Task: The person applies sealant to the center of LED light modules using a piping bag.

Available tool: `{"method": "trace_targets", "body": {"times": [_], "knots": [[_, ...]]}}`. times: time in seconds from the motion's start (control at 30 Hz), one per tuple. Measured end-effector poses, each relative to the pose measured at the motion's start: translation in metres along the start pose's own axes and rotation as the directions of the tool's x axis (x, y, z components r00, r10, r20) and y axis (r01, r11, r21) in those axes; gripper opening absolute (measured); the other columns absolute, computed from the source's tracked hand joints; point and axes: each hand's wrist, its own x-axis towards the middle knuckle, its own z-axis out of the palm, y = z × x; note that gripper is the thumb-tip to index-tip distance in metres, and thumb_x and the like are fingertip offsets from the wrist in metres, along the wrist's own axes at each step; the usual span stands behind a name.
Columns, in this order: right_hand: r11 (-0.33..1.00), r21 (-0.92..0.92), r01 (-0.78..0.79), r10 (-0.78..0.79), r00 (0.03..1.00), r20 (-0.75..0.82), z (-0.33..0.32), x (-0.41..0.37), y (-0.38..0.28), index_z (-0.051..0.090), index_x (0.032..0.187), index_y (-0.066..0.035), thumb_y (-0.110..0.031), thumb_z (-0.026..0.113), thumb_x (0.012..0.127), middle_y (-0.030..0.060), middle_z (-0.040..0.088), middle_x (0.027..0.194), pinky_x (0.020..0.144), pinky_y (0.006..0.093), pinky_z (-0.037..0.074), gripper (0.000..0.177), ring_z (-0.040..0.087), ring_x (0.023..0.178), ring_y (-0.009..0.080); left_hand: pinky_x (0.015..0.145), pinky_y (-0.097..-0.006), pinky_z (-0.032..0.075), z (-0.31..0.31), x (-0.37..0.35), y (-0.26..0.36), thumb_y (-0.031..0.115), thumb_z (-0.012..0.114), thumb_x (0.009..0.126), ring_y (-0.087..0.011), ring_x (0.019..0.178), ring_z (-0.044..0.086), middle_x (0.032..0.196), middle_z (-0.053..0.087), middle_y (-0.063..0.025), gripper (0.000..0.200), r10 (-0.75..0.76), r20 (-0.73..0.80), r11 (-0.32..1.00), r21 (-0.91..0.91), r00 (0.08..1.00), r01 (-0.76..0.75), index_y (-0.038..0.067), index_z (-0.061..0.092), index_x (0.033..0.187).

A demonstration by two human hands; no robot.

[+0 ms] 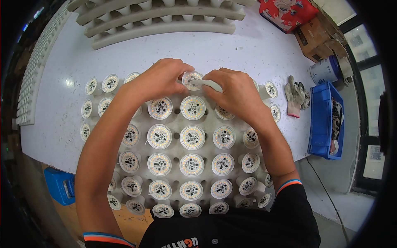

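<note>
A: Pinching that lamp base [192, 77] at twelve o'clock of the tray [178, 124], which hand has it?

B: The left hand [159, 80]. Its fingers grasp the rim of the white housing at the tray's far edge. The right hand [235, 91] is clenched round a thin white tool [209, 85], whose tip seems to lie against the base at its four o'clock side.

A: How would the base handle?

B: Light, I judge: a small plastic cup with a round LED board on top. The shell looks stiff and smooth, so it could slip. The board face, with its tiny chips, looks fragile.

A: Where should one take hold?

B: By the side wall just under the rim, thumb opposite fingers, keeping off the board.

A: And around it?

B: Rows of like bases fill the tray on the desk [256, 49]. Gloves [295, 97] lie at three o'clock, with a blue bin [320, 120] just beyond them.
</note>
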Motion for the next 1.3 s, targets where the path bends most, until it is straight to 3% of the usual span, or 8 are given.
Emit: {"method": "trace_targets", "body": {"times": [0.2, 0.4, 1.3], "knots": [[0.999, -0.033, -0.012, 0.013, 0.999, 0.032, -0.0008, -0.0001, -0.0016, 0.070, 0.098, -0.006, -0.025, 0.067, 0.086, 0.0145, 0.069, 0.086, 0.072, 0.0477, 0.053, 0.023, 0.067, 0.079, 0.0366, 0.081, -0.0408, 0.050, -0.0015, 0.0002, 0.0015, 0.015, 0.082, 0.071, -0.0308, 0.087, 0.063, 0.093, 0.068, -0.0150, 0.054, -0.008, -0.011, 1.000, -0.025, 1.000, 0.008, 0.003, 0.066, 0.121], [0.999, -0.046, -0.008, 0.009, 1.000, 0.027, 0.0001, 0.0007, -0.0014, 0.070, 0.097, -0.007, -0.026, 0.068, 0.086, 0.0140, 0.069, 0.085, 0.070, 0.0474, 0.053, 0.022, 0.067, 0.078, 0.0361, 0.081, -0.0409, 0.050, 0.0002, 0.0006, -0.0016, 0.015, 0.082, 0.070, -0.0315, 0.087, 0.063, 0.092, 0.068, -0.0150, 0.055, 0.042, -0.041, 0.999, 0.007, 0.998, -0.041, 0.003, 0.066, 0.121], [0.997, -0.080, -0.007, 0.009, 1.000, 0.016, 0.0005, 0.0005, -0.0015, 0.069, 0.093, -0.006, -0.025, 0.068, 0.086, 0.0129, 0.069, 0.084, 0.071, 0.0471, 0.053, 0.021, 0.067, 0.077, 0.0350, 0.078, -0.0398, 0.050, -0.0023, -0.0001, 0.0075, 0.013, 0.083, 0.067, -0.0299, 0.083, 0.063, 0.089, 0.067, -0.0144, 0.055, -0.002, -0.020, 0.999, -0.042, 1.000, 0.001, 0.003, 0.067, 0.119]]}}
